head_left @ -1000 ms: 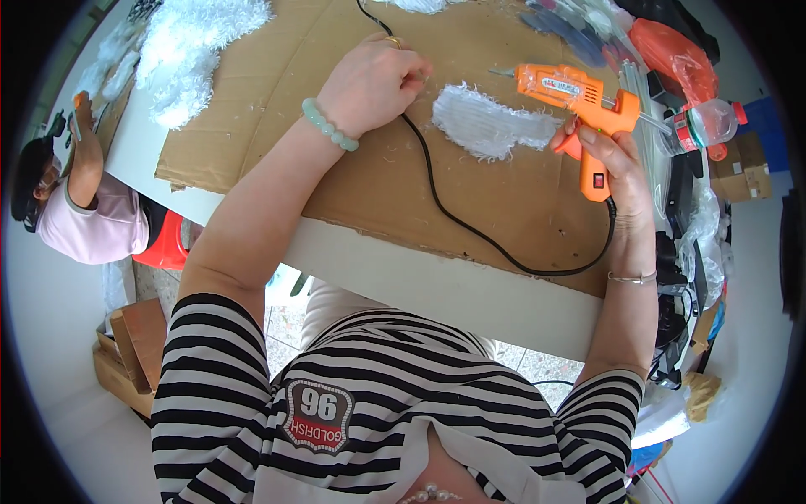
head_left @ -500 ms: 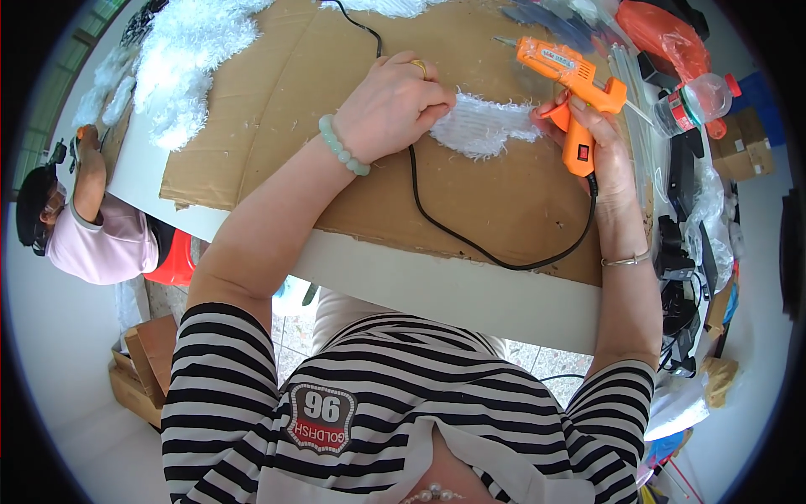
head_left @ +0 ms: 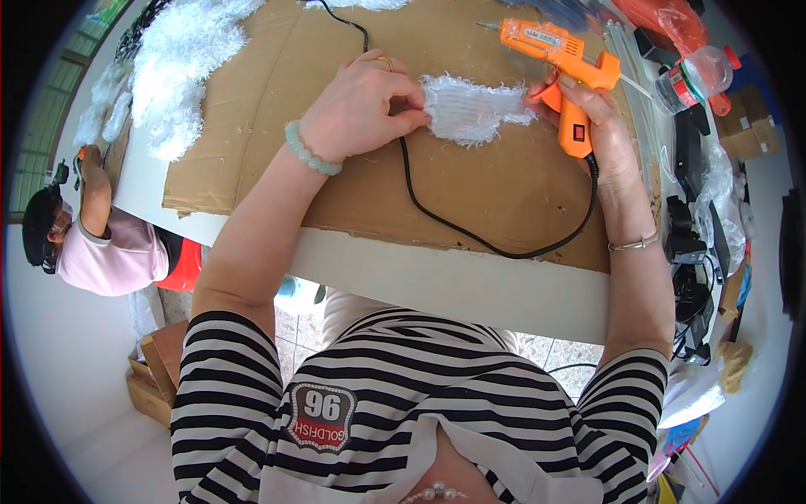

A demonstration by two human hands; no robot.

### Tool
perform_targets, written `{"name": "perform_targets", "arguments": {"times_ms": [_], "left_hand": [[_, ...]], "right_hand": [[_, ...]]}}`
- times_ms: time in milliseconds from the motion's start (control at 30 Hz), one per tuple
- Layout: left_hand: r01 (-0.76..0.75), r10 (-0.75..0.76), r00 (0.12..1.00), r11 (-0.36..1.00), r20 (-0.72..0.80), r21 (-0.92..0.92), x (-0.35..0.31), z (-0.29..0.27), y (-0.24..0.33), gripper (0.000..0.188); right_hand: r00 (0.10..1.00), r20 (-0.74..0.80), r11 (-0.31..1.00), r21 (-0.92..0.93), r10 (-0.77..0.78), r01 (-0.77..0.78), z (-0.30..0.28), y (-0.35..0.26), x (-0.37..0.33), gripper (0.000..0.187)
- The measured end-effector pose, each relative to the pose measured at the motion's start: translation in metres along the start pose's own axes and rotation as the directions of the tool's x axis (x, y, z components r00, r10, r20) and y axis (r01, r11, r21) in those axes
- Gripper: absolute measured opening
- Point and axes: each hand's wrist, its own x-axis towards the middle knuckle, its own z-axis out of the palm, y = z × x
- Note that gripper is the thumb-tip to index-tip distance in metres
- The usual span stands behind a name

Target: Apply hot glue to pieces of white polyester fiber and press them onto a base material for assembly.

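Note:
A small piece of white shaggy fabric point(head_left: 472, 111) with a ribbed side up and frayed edges is stretched between my two hands over the cardboard point(head_left: 336, 197). Its left edge is pinched between the thumb and fingers of my left hand point(head_left: 365, 105). My right hand point(head_left: 600, 126) is wrapped round the handle of an orange glue gun point(head_left: 575, 122), whose nozzle points up and left. Fingertips of that same hand meet the fabric's right end. From the handle's base a black cord point(head_left: 470, 241) loops across the cardboard and passes behind my left hand.
Fluffy white fabric point(head_left: 172, 76) is heaped at the far left. On the right are a clear plastic bottle point(head_left: 697, 81) with a red cap, translucent sticks point(head_left: 642, 126) and an orange-red plastic bag point(head_left: 663, 25). Another person in a pink shirt point(head_left: 113, 252) is at the left.
My left hand has shifted left and a little down, drawing the fabric out wider and flatter. The glue gun, still in my right hand, sits slightly higher and further left in view.

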Motion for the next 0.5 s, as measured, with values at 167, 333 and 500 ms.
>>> {"name": "perform_targets", "arguments": {"times_ms": [167,333,500], "left_hand": [[0.020,-0.020,1.000,1.000,-0.022,-0.005,0.006,0.009,0.008,0.006],[-0.122,0.121,0.992,0.993,-0.043,-0.011,0.010,0.015,0.011,0.004],[0.128,-0.144,0.990,0.903,-0.008,-0.410,0.002,-0.006,0.011,0.010]], "right_hand": [[1.000,-0.005,0.998,-0.059,-0.001,0.000,0.003,-0.003,-0.001,0.024],[1.000,0.023,0.996,-0.085,-0.015,0.017,0.000,0.000,0.001,0.025],[1.000,0.006,0.998,-0.060,0.002,-0.002,-0.001,0.001,0.001,0.026]]}}
